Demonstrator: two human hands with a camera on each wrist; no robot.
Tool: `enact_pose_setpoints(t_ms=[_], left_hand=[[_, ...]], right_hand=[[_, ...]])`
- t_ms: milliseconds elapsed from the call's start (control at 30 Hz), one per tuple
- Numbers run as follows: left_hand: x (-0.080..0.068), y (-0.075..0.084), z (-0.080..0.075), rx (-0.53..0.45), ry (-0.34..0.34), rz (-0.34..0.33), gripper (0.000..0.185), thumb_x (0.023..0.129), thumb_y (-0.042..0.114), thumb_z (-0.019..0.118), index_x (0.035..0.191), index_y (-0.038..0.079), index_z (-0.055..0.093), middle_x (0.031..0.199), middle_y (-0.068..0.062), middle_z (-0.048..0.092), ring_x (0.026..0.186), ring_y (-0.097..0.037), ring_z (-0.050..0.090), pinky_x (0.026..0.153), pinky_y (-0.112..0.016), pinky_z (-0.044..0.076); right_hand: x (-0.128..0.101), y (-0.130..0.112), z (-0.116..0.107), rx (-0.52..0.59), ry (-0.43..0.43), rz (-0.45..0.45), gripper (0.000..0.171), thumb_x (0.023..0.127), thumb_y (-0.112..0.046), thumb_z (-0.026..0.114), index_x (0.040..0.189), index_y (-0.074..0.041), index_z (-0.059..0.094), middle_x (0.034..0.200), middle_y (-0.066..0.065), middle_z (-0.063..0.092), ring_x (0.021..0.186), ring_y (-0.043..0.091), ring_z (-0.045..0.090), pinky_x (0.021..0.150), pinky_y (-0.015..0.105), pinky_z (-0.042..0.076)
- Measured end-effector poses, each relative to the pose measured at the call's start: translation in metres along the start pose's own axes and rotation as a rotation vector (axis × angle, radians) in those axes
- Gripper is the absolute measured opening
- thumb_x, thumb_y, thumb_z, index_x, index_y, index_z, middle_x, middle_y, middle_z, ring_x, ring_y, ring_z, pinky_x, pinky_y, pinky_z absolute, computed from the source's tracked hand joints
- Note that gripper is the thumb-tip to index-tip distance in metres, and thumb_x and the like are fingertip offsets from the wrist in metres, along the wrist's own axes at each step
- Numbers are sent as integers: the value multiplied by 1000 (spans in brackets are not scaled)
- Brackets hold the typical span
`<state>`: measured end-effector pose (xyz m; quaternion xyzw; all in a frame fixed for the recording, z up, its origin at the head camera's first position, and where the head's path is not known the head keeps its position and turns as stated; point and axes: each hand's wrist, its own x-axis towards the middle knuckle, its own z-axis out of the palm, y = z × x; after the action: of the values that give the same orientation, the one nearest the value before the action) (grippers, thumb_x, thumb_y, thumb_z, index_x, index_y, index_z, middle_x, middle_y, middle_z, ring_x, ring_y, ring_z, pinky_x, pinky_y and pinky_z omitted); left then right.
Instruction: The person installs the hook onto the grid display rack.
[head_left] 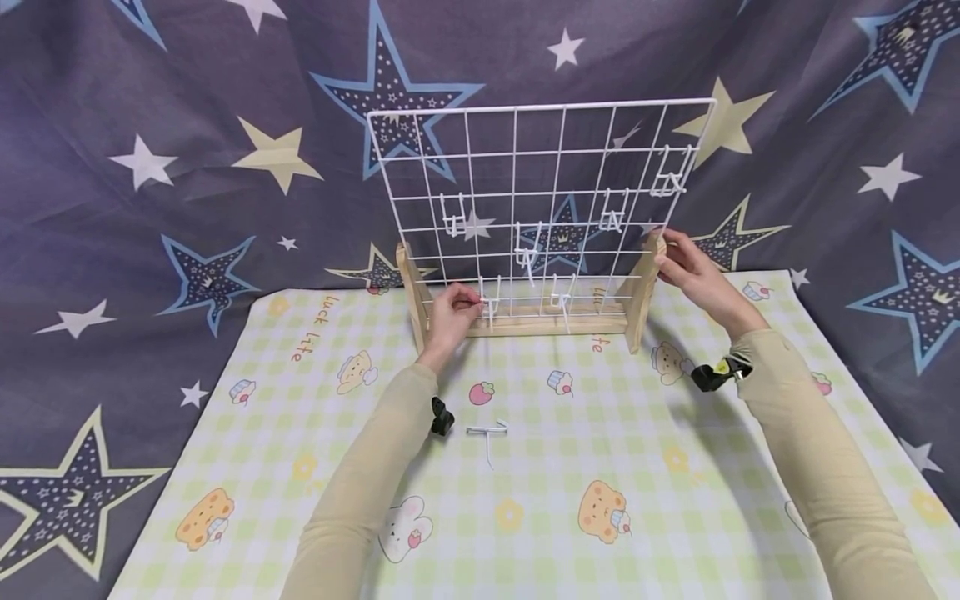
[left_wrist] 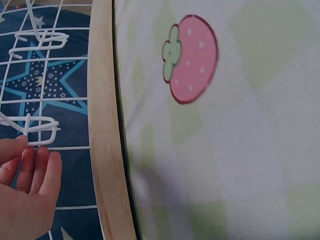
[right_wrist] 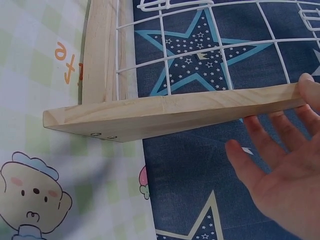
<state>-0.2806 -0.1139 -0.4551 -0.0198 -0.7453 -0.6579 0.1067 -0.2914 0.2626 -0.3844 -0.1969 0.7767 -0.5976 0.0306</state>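
Standing upright at the far edge of the surface (head_left: pixel 525 500), on a checked cloth printed with bears and strawberries: a white wire grid (head_left: pixel 540 200) set in a wooden stand (head_left: pixel 525 321), with several small white wire hooks hung on it. Left hand (head_left: pixel 452 312) at the lowest row, fingers curled about one hook (head_left: pixel 491 304), apparently pinching it. Right hand (head_left: pixel 693 271) against the top of the stand's right upright, fingers bent round the wood. One loose hook (head_left: pixel 487 433) lying flat on the cloth, nearer the body, between the two sleeves. Likely light and stiff, that grid, yet springy and apt to tip; best steadied by the wooden upright, not the thin wires. Hooks small, slick, easy to drop; best pinched at the bent end.

From the left wrist: fingers (left_wrist: pixel 37 167) loosely bent, tips touching the wire hook (left_wrist: pixel 37 130) on the wire grid (left_wrist: pixel 50 100), beside the pale wooden rail (left_wrist: pixel 102 125). Whether truly pinched or only touched, cannot tell. Strawberry print (left_wrist: pixel 192 57) on the cloth past the rail.

From the right wrist: open palm under the wooden foot (right_wrist: pixel 175 112), fingers (right_wrist: pixel 285 135) spread and slightly curved, one fingertip at the end of the beam, nothing clasped here. Two screw heads visible near the foot's blunt end. Smooth, unpainted wood, firm enough for a solid hold. Wire grid (right_wrist: pixel 200 55) just behind, starry cloth beyond.
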Motion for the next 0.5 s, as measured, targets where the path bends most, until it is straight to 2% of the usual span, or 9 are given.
enact_pose_setpoints(t_ms=[100,267,500], left_hand=[[-4,0,-3,28,-15,-14,13,82,-17,64,92,-9,59,92,-17,63,88,-27,63,72,-17,54],[-10,-6,-11,28,-22,12,11,83,-13,66,91,-9,59,94,-18,63,88,-30,64,74,-23,56],[-21,-14,-25,99,-40,-1,10,83,-9,67,91,-6,61,92,-14,62,83,-20,62,77,-24,55]], right_hand=[[0,0,0,-18,-4,11,51,104,-19,44,150,-7,26,139,20,39,123,12,43,107,32,39],[-1,-1,0,-10,-10,16,52,105,-19,43,151,-7,23,140,23,36,123,13,43,107,29,39],[-1,-2,1,-21,-20,29,54,105,-21,42,152,-5,19,141,24,34,126,19,41,110,33,35]])
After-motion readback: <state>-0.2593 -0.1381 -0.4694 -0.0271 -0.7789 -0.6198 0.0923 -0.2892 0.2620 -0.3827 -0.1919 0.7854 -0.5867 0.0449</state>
